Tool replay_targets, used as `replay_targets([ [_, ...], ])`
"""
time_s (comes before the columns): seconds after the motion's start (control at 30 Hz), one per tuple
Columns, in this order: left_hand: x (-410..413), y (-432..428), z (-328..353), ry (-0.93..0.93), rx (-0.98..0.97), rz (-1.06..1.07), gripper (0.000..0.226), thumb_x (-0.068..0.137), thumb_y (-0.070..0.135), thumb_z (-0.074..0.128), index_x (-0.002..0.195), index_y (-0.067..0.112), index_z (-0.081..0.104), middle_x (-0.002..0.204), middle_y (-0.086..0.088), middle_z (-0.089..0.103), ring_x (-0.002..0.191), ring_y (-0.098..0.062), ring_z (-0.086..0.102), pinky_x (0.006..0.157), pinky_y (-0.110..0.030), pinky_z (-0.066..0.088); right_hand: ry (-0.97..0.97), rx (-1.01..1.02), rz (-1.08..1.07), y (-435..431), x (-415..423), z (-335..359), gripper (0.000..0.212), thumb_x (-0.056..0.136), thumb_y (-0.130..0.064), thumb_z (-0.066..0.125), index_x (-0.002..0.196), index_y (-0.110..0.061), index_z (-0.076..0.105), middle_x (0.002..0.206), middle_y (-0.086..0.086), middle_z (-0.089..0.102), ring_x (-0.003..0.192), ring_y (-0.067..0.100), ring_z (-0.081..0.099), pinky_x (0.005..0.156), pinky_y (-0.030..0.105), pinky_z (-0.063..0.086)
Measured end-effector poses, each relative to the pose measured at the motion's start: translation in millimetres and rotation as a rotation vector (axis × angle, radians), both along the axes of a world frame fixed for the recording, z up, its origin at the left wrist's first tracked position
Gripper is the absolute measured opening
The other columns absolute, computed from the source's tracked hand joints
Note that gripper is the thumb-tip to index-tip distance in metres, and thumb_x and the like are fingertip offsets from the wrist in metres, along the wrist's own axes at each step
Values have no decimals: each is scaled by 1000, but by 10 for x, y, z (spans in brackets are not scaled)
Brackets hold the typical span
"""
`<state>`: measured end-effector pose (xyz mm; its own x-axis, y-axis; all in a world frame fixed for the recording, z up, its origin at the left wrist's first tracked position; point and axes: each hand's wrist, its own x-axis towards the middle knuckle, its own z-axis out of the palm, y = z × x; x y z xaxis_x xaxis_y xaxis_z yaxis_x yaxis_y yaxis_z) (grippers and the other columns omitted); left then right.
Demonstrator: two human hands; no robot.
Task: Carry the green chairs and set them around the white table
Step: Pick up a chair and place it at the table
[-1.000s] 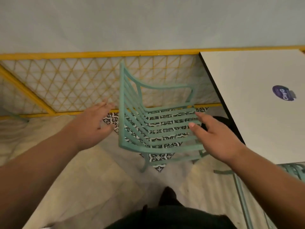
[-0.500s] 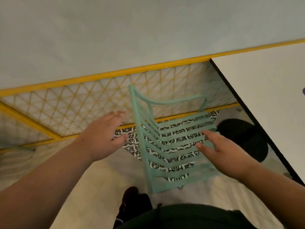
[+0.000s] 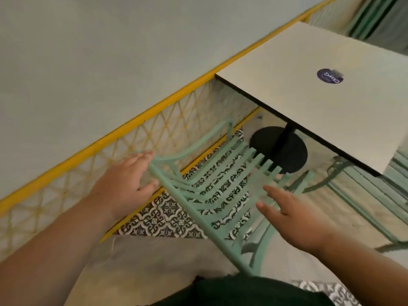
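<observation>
A mint-green slatted chair [image 3: 212,191] stands on the floor just in front of me, its seat toward the white table [image 3: 309,111]. My left hand [image 3: 125,182] is open at the top corner of the chair's backrest, fingers and thumb on either side of the rail without closing on it. On the chair's right side my right hand [image 3: 287,217] hovers over the seat slats, open with fingers spread. The table's black pedestal base [image 3: 293,155] sits right beyond the seat's front edge.
A yellow lattice railing [image 3: 106,142] runs close behind the chair on the left. Another green chair [image 3: 344,173] is partly visible under the table's right side. A purple sticker [image 3: 330,76] lies on the tabletop. Patterned tiles [image 3: 167,219] cover the floor below the chair.
The view has swung so the table shows more fully on the right. My left hand has come up against the backrest's corner; my right hand stays open over the seat.
</observation>
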<state>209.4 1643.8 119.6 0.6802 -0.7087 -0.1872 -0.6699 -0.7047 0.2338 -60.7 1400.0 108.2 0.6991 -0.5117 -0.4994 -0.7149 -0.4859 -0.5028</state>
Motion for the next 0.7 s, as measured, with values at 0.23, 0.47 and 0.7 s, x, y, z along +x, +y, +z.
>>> replay_targets([
  [0.23,429,-396,-253,-27,37,-258,73,97,53,48,160,28,20,166,4,27,153,-16,22,125,-42,20,37,-45,-154,136,138,-195,72,97,-66,41,159,-32,27,161,-4,39,145,18,40,117,36,31],
  [0.47,1178,-828,-269,-35,34,-574,74,97,53,48,161,33,16,167,5,23,153,-18,19,124,-40,18,53,-134,-431,730,636,-319,73,98,-64,43,159,-29,27,161,-2,40,145,18,39,116,37,34],
  [0.7,1529,-887,-341,-50,45,-804,75,96,54,47,160,28,19,166,1,25,153,-21,20,124,-47,23,29,-223,-578,1267,1053,-300,73,99,-62,44,159,-23,31,158,2,43,145,21,39,116,40,34],
])
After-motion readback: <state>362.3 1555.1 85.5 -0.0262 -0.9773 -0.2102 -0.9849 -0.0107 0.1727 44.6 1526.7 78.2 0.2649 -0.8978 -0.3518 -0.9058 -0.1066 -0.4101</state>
